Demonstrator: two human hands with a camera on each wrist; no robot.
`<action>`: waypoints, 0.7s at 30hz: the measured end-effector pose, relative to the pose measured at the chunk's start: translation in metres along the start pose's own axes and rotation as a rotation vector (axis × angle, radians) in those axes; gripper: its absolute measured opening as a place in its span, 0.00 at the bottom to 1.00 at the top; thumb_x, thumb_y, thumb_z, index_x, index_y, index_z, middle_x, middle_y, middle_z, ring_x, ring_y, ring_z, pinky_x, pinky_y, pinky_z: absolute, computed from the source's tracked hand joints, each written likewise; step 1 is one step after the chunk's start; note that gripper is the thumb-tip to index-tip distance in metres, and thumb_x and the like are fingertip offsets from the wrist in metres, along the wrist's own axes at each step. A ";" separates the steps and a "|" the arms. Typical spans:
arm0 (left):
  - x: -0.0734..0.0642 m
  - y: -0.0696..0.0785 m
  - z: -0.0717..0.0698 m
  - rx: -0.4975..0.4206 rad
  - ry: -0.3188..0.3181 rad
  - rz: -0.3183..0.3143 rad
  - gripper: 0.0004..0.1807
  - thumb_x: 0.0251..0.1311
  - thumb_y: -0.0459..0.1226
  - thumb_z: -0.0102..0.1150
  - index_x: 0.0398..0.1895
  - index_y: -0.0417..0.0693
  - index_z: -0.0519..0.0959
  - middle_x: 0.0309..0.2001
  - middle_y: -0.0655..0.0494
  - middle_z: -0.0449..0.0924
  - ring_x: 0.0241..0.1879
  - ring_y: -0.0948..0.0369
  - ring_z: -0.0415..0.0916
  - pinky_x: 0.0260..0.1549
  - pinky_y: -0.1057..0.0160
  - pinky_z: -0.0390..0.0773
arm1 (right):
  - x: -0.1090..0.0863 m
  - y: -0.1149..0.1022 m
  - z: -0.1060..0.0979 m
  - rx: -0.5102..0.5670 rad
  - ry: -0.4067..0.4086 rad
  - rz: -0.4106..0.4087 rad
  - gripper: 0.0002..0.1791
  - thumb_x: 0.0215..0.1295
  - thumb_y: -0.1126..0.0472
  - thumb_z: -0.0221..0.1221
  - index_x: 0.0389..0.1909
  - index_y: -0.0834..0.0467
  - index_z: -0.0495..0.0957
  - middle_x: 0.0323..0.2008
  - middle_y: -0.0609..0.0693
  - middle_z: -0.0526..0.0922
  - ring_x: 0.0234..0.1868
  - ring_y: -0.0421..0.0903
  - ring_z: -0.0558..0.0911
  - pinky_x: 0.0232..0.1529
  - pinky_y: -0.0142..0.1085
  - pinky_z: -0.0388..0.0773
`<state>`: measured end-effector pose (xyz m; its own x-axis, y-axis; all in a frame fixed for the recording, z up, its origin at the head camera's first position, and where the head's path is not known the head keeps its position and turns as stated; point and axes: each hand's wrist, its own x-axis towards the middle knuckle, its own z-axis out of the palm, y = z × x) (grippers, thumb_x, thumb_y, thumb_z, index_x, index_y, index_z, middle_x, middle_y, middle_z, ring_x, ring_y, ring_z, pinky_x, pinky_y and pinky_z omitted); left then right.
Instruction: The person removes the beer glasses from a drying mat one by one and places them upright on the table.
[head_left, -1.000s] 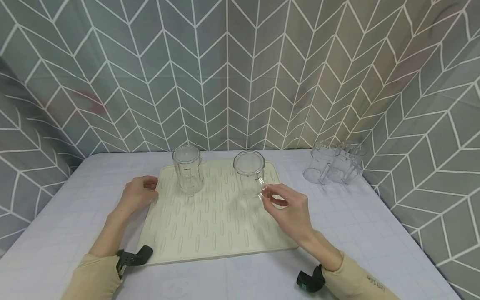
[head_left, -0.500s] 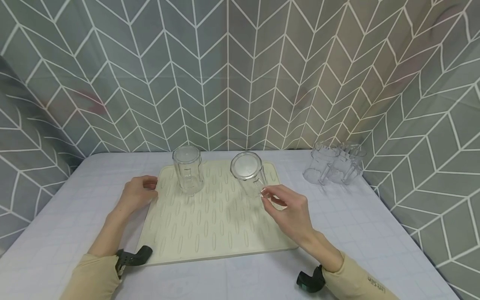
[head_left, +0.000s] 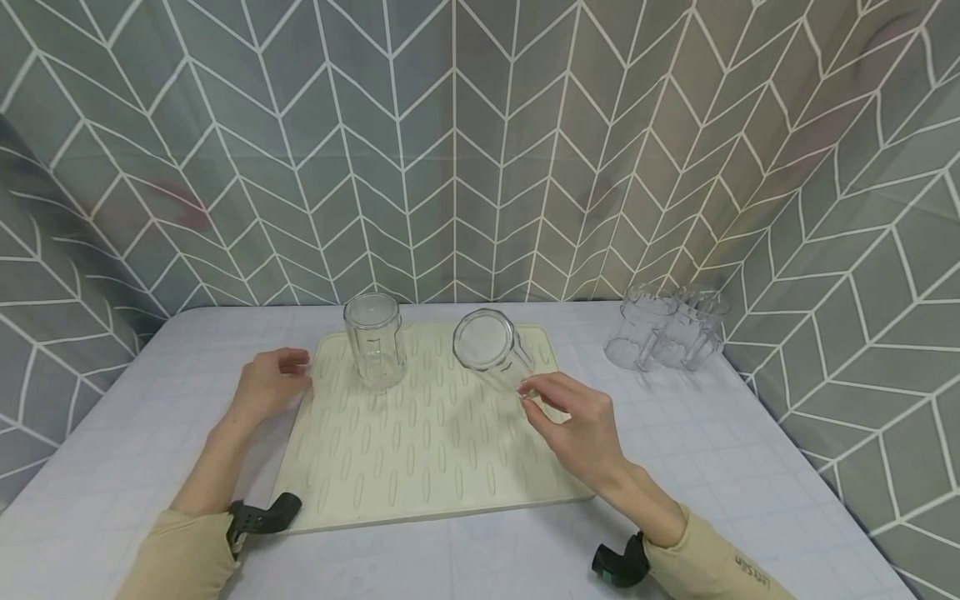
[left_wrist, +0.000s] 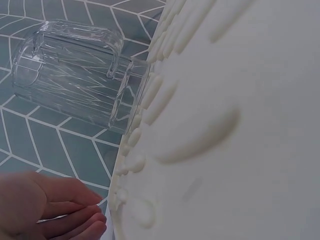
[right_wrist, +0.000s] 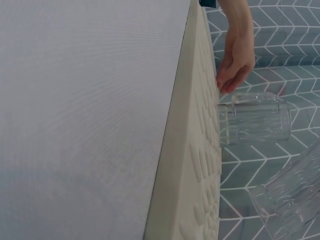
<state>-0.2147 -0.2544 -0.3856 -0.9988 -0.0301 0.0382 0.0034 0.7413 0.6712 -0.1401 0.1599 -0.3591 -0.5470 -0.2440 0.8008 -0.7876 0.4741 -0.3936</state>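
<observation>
1. The tilted mug (head_left: pixel 487 343) is over the far right part of the pale mat (head_left: pixel 420 479), its round end turned up and leftward. The right wrist view suggests it is clear of the surface; whether that end is base or mouth cannot be told.
2. The right hand (head_left: pixel 576 419) pinches it at the handle side between thumb and bent fingers, a light hold that probably lets the mug tip freely.
3. The standing mug (head_left: pixel 375 343) sits upright on the mat's far left, well apart, likely leaving room for the other.
4. The left hand (head_left: pixel 272 386) holds nothing; its fingers, loosely bent, lie beside the mat's left edge, perhaps to steady it, though contact cannot be told.
5. Two more mugs (head_left: pixel 642 327) stand close together on the white cloth (head_left: pixel 480 562), off the mat, perhaps set aside within reach.
</observation>
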 end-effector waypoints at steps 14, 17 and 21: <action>-0.004 0.019 -0.012 -0.093 0.057 0.067 0.27 0.63 0.32 0.60 0.64 0.29 0.70 0.60 0.31 0.76 0.60 0.40 0.75 0.51 0.64 0.82 | 0.000 -0.001 0.000 -0.022 -0.009 -0.059 0.13 0.50 0.77 0.68 0.36 0.61 0.85 0.32 0.49 0.87 0.32 0.48 0.87 0.37 0.25 0.82; -0.006 0.027 -0.014 -0.118 0.048 0.072 0.28 0.63 0.32 0.61 0.66 0.30 0.70 0.61 0.32 0.75 0.62 0.40 0.74 0.50 0.69 0.82 | 0.000 0.000 0.000 -0.021 -0.009 -0.066 0.13 0.50 0.77 0.68 0.36 0.61 0.85 0.32 0.50 0.87 0.33 0.47 0.87 0.36 0.25 0.81; -0.008 0.037 -0.016 -0.141 0.037 0.091 0.30 0.62 0.32 0.62 0.67 0.30 0.69 0.61 0.33 0.75 0.62 0.40 0.73 0.52 0.68 0.81 | 0.001 -0.001 0.001 -0.025 -0.015 -0.065 0.13 0.50 0.77 0.68 0.36 0.61 0.85 0.33 0.50 0.87 0.34 0.46 0.88 0.34 0.25 0.81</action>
<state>-0.2053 -0.2376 -0.3488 -0.9916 0.0059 0.1292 0.1029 0.6409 0.7607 -0.1397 0.1586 -0.3585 -0.4997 -0.2876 0.8171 -0.8141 0.4781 -0.3296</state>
